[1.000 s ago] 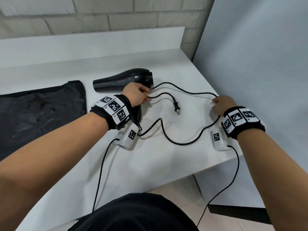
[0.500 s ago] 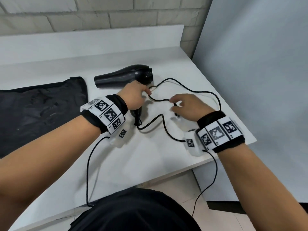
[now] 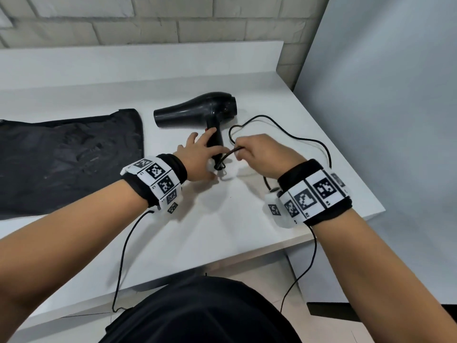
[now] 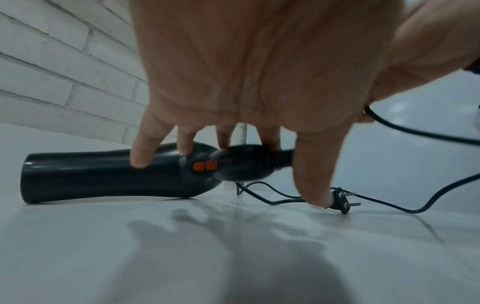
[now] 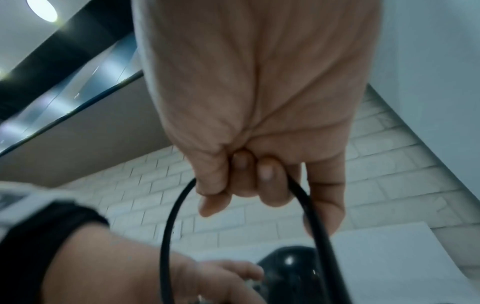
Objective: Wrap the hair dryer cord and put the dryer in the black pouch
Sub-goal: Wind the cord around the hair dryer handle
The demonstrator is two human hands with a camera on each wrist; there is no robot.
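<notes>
A flat black fabric pouch (image 3: 66,154) is lying at the nine o'clock side of the white tabletop (image 3: 222,231), well apart from both hands and untouched. Just to its right, toward twelve o'clock of the hands, a glossy black plastic hair dryer (image 3: 197,111) is lying on its side, its nozzle pointing at nine o'clock toward the pouch and its handle running down toward six o'clock. Two orange switches (image 4: 205,166) are showing on the handle.

The left hand (image 3: 197,157) is reaching over the handle with fingers (image 4: 141,150) spread and nearly straight; the fingertips are lying against the dryer's body and handle, and the thumb is pointing down toward the tabletop. Whether they are pressing or only touching is not clear.

Immediately at three o'clock of it, the right hand (image 3: 262,154) is clenching its curled fingers (image 5: 270,185) around a thin black power cord (image 5: 176,216), holding a loop of it lifted above the handle's end. The rest of the cord is trailing loose over the tabletop toward two and three o'clock, curving back behind the right wrist. The black two-pin plug (image 4: 342,200) is lying flat on the tabletop just beside the left thumb tip.

Both wrists are wearing black bands with white square markers.
</notes>
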